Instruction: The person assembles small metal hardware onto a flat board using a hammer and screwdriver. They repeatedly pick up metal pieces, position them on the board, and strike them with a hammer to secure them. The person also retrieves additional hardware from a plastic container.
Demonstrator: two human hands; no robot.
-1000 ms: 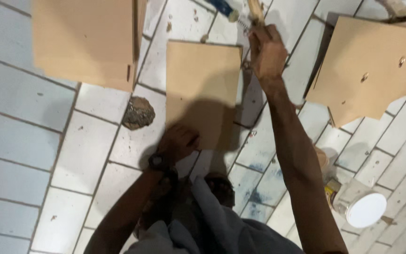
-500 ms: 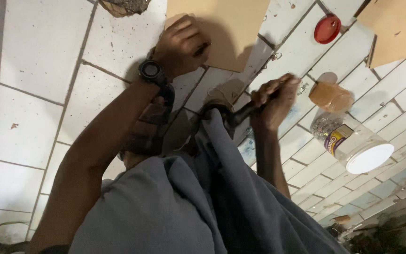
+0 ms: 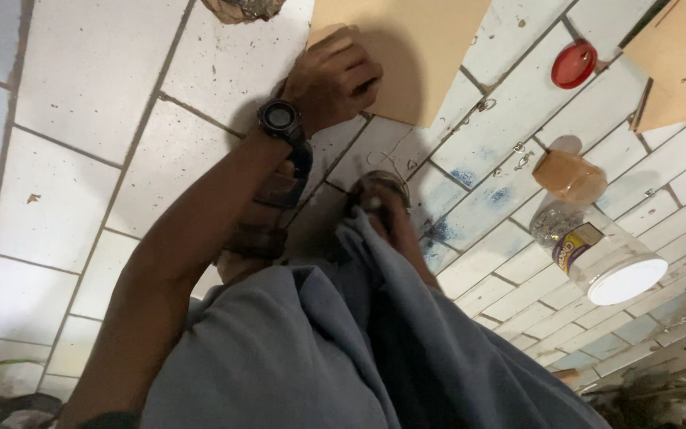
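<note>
Right now your left hand (image 3: 335, 75) presses closed-fingered on the tan board (image 3: 402, 48) lying ahead on the tiled floor (image 3: 81, 119), nearer than your right hand (image 3: 387, 218), mostly hidden, grip unclear.

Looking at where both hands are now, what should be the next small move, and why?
Probably bring the right hand with its dark tool up to the brown board. The left hand already presses the board's lower corner against the tiled floor, while the right hand sits low by the grey trouser leg, apart from the board.
</note>
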